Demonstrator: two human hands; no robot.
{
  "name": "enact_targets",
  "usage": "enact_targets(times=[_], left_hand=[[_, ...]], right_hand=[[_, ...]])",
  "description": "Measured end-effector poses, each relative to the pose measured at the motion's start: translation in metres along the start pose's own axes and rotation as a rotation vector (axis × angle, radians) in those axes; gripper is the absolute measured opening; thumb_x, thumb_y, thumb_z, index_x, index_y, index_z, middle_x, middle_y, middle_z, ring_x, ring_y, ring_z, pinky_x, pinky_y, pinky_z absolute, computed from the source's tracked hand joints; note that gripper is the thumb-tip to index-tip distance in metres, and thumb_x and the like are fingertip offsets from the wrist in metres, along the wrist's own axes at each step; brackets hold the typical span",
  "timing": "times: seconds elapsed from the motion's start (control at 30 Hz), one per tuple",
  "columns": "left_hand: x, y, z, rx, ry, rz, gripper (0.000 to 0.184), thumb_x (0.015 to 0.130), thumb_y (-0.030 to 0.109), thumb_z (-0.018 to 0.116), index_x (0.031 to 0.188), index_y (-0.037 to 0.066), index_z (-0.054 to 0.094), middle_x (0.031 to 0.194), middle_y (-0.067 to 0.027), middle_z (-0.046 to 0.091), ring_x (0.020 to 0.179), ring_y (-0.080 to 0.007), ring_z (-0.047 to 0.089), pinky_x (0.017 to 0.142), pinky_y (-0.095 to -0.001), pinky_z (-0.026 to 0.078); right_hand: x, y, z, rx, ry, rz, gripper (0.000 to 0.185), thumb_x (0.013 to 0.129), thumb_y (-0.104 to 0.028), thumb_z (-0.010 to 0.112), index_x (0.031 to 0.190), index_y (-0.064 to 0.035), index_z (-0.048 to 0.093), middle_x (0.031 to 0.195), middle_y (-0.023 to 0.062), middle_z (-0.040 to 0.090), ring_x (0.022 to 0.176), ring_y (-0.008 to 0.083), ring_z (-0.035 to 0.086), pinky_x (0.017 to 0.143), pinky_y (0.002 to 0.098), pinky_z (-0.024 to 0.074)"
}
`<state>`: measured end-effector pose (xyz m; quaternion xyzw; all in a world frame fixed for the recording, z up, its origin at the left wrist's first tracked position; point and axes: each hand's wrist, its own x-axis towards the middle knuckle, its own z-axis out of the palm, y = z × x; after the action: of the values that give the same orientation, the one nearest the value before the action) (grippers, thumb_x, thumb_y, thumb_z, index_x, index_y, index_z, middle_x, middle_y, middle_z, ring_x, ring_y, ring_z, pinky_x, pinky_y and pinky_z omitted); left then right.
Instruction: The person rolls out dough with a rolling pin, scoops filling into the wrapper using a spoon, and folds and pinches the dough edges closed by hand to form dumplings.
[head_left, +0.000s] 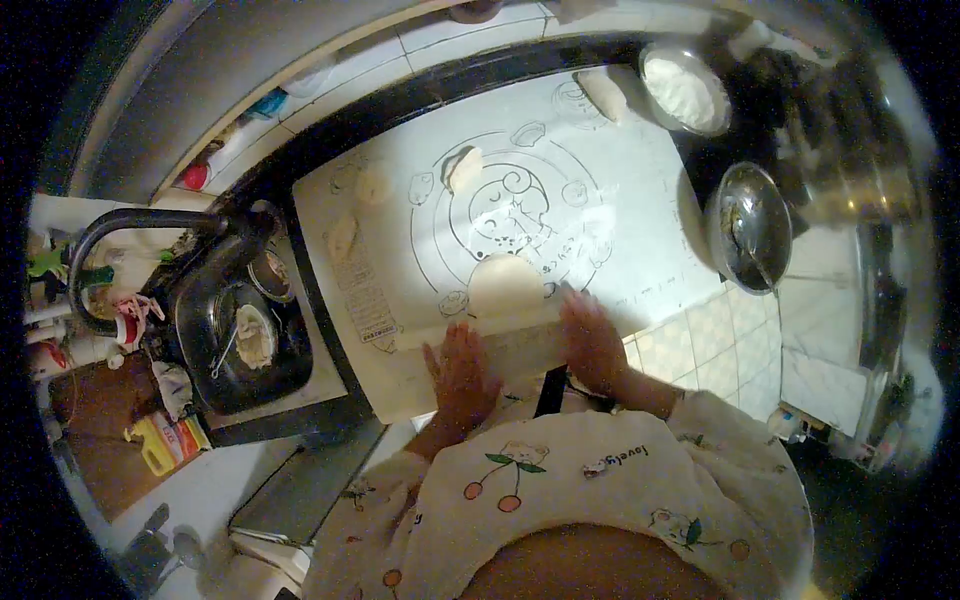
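Left hand [462,372] and right hand [592,342] are now spread flat, dough disc [506,287] framed just beyond on the mat [650,210]!

Dough round [505,285], centre: lower edge blurred. Mat [640,200]: lettering [368,300] at 9 o'clock too small to read. Bowl [774,215], between 2 and 3 o'clock: dark contents [737,220] indistinct. Jug [152,447], 8 o'clock: label [184,437] illegible. Shirt [600,510], 6 o'clock: cut off by bottom edge.

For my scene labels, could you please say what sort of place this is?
Probably a kitchen: black sink with faucet, bowl of white powder, and flattened dough on a printed mat.
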<state>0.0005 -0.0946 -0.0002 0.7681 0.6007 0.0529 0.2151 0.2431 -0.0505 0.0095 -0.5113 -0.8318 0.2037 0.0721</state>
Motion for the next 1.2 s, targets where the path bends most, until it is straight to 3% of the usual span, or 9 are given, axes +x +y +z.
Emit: enact_targets(times=[0.2, 0.3, 0.5, 0.63, 0.7, 0.77, 0.93, 1.07, 1.2], left_hand=[[0.1, -0.001, -0.03, 0.082, 0.384, -0.02, 0.07, 0.078, 0.036, 0.059, 0.131, -0.003, 0.036, 0.136, -0.0237, 0.033, 0.13, -0.0366, 0.026, 0.107, -0.0568, 0.012], [0.057, 0.015, -0.027, 0.118, -0.035, 0.008, 0.065, 0.079, 0.031, 0.057, 0.133, 0.001, 0.036, 0.137, -0.0195, 0.035, 0.125, -0.0367, 0.033, 0.105, -0.0542, 0.018], [-0.009, 0.013, 0.041, 0.059, -0.065, 0.0, 0.041, 0.081, 0.021, 0.054, 0.12, 0.012, 0.051, 0.125, -0.0099, 0.048, 0.119, -0.0267, 0.041, 0.101, -0.051, 0.024], [0.014, 0.015, 0.018, 0.09, -0.042, 0.02, 0.034, 0.081, 0.018, 0.052, 0.115, 0.013, 0.054, 0.114, -0.0092, 0.053, 0.11, -0.0262, 0.047, 0.099, -0.0502, 0.027], [0.033, 0.009, 0.017, 0.178, -0.16, -0.006, 0.032, 0.081, 0.016, 0.052, 0.112, 0.012, 0.054, 0.108, -0.0091, 0.056, 0.106, -0.0262, 0.05, 0.098, -0.0502, 0.028], [0.051, -0.003, 0.013, 0.101, 0.156, 0.169, 0.031, 0.081, 0.015, 0.052, 0.111, 0.011, 0.055, 0.107, -0.0096, 0.056, 0.105, -0.027, 0.05, 0.099, -0.0502, 0.027], [0.112, -0.006, -0.011, 0.077, 0.282, 0.288, 0.03, 0.076, 0.008, 0.056, 0.105, 0.006, 0.059, 0.105, -0.012, 0.057, 0.107, -0.0299, 0.049, 0.1, -0.048, 0.03], [0.109, 0.038, -0.022, -0.624, 0.421, 0.097, 0.03, 0.081, 0.0, 0.052, 0.11, 0.003, 0.056, 0.109, -0.0137, 0.057, 0.109, -0.0314, 0.048, 0.101, -0.0467, 0.028], [0.109, 0.085, -0.016, -2.553, -0.242, -0.171, 0.039, 0.092, 0.027, 0.041, 0.123, 0.006, 0.049, 0.125, -0.0101, 0.051, 0.118, -0.0268, 0.046, 0.101, -0.0457, 0.033]], right_hand=[[0.13, 0.013, -0.022, 0.274, 0.177, -0.223, 0.046, 0.077, -0.016, 0.058, 0.121, -0.005, 0.051, 0.127, 0.0187, 0.048, 0.116, 0.0386, 0.046, 0.098, 0.0399, 0.0384], [0.156, 0.006, -0.005, 0.127, 0.003, -0.307, 0.045, 0.075, -0.012, 0.062, 0.118, -0.0057, 0.051, 0.121, 0.0197, 0.051, 0.113, 0.0367, 0.048, 0.096, 0.0398, 0.0399], [0.144, 0.0, -0.013, 0.178, -0.233, -0.206, 0.025, 0.069, -0.006, 0.067, 0.08, -0.0063, 0.045, 0.093, 0.0156, 0.055, 0.093, 0.0339, 0.054, 0.081, 0.0434, 0.0451], [0.121, -0.006, -0.018, 0.693, -0.108, 0.101, 0.017, 0.071, -0.003, 0.057, 0.087, -0.0052, 0.057, 0.082, 0.0156, 0.058, 0.062, 0.0275, 0.054, 0.062, 0.0398, 0.0446], [0.112, -0.008, -0.038, 0.657, 0.17, -0.037, 0.03, 0.071, -0.001, 0.057, 0.1, -0.0063, 0.058, 0.079, 0.0136, 0.059, 0.06, 0.0239, 0.053, 0.062, 0.0376, 0.0456], [0.098, -0.011, -0.082, 0.617, 0.148, 0.098, 0.049, 0.071, 0.0, 0.057, 0.12, -0.0041, 0.054, 0.075, 0.0099, 0.06, 0.059, 0.0164, 0.053, 0.06, 0.0315, 0.047], [0.086, 0.032, -0.068, 1.062, 0.304, 0.356, 0.042, 0.07, -0.003, 0.061, 0.112, 0.0022, 0.056, 0.078, 0.0035, 0.061, 0.061, 0.0104, 0.053, 0.057, 0.0257, 0.0459], [0.062, -0.006, -0.124, 1.234, 0.354, 0.289, 0.04, 0.071, 0.0, 0.064, 0.111, -0.0001, 0.055, 0.094, 0.006, 0.063, 0.081, 0.0129, 0.06, 0.073, 0.026, 0.0491], [0.041, -0.019, -0.137, 1.447, 0.463, 0.201, 0.036, 0.074, -0.001, 0.066, 0.109, -0.001, 0.056, 0.091, 0.0042, 0.062, 0.075, 0.0098, 0.058, 0.064, 0.0255, 0.0491]])
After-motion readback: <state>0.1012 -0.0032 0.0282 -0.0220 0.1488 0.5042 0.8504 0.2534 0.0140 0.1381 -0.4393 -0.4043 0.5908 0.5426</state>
